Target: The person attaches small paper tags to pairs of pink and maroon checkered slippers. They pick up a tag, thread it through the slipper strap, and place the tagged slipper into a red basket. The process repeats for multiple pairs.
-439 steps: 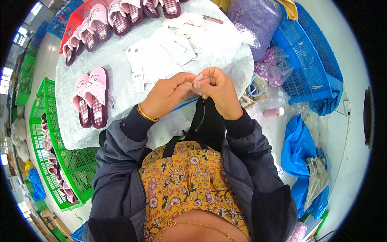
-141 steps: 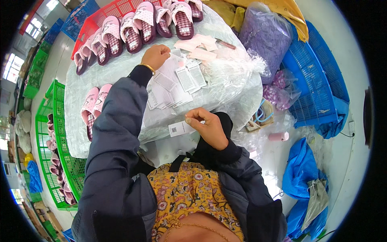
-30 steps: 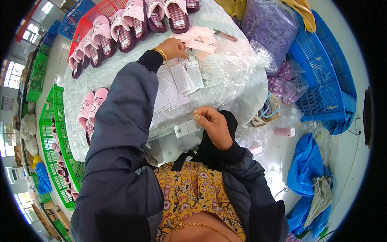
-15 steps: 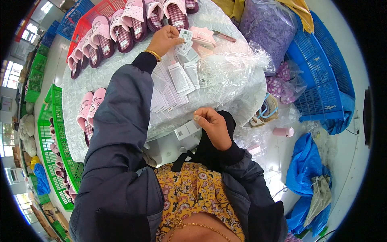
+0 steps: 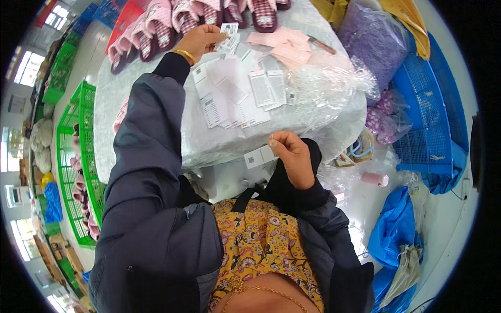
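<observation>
My left hand (image 5: 201, 43) reaches over the table with thumb and fingertips pinched on a small white label (image 5: 229, 29), close to the row of pink slippers (image 5: 185, 18). Below that hand lies a spread of white printed cards (image 5: 214, 107); two narrower white tags (image 5: 269, 88) rest on its right side. Nearer my body, my right hand (image 5: 295, 159) pinches the thin string of a white hang tag (image 5: 260, 156), which dangles in front of the table's edge. Pink cards (image 5: 289, 48) lie fanned out to the right of the label.
Crumpled clear plastic (image 5: 334, 91) covers the table's right side, below a small knife-like tool (image 5: 322, 45). Blue crates (image 5: 422, 99) and a bag of purple material (image 5: 373, 44) stand at right. A green crate (image 5: 94, 161) with slippers is at left.
My left hand has moved left, away from the pink cards and closer to the slippers, keeping its label. The view has shifted; my right hand still holds the hang tag.
</observation>
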A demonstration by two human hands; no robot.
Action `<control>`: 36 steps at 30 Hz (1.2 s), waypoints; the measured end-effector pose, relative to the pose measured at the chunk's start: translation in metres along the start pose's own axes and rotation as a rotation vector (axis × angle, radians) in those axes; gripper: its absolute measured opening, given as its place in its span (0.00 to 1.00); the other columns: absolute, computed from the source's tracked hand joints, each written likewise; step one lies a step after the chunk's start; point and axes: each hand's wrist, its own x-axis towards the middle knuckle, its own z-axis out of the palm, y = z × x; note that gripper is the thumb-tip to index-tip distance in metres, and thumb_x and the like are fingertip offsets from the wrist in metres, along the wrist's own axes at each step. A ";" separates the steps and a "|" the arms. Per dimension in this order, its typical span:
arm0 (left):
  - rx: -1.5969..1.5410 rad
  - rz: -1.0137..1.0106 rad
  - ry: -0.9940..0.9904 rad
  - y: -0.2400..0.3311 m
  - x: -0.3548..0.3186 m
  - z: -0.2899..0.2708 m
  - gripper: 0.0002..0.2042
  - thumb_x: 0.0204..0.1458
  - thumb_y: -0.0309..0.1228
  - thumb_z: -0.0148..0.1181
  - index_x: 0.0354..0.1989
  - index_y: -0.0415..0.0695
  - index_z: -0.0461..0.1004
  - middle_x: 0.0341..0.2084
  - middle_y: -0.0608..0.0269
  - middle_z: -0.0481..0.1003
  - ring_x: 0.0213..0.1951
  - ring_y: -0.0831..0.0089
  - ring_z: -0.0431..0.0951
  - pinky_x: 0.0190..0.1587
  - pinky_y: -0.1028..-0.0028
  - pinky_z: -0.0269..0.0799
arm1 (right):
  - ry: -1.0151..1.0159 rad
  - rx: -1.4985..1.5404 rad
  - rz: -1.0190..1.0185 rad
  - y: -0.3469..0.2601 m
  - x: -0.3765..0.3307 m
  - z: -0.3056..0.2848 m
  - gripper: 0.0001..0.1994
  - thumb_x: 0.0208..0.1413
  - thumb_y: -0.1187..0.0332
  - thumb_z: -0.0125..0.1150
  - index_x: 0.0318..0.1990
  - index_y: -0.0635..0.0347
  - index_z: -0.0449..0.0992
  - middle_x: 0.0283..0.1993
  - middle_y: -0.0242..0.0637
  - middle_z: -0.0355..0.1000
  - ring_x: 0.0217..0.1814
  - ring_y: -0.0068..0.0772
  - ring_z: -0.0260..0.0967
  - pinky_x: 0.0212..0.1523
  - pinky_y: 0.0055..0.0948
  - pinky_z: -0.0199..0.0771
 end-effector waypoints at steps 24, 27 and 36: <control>0.462 0.159 0.183 0.000 -0.171 -0.006 0.11 0.55 0.34 0.62 0.31 0.39 0.72 0.24 0.68 0.72 0.29 0.81 0.67 0.33 0.77 0.66 | -0.083 -0.203 -0.066 -0.030 -0.015 0.060 0.07 0.58 0.72 0.62 0.41 0.65 0.75 0.33 0.22 0.70 0.33 0.11 0.61 0.34 0.15 0.63; 0.357 0.123 0.130 0.001 -0.209 0.026 0.09 0.58 0.31 0.58 0.30 0.41 0.69 0.24 0.75 0.67 0.31 0.85 0.65 0.36 0.82 0.62 | -0.127 -0.207 -0.099 -0.048 -0.009 0.074 0.07 0.58 0.72 0.62 0.41 0.65 0.75 0.33 0.23 0.70 0.33 0.12 0.61 0.34 0.16 0.63; 0.420 0.143 0.291 -0.052 -0.222 0.041 0.12 0.58 0.35 0.55 0.32 0.36 0.70 0.22 0.50 0.75 0.28 0.62 0.76 0.32 0.66 0.69 | -0.188 -0.120 -0.092 -0.044 0.009 0.104 0.14 0.57 0.69 0.63 0.48 0.66 0.72 0.34 0.25 0.69 0.35 0.14 0.61 0.37 0.17 0.64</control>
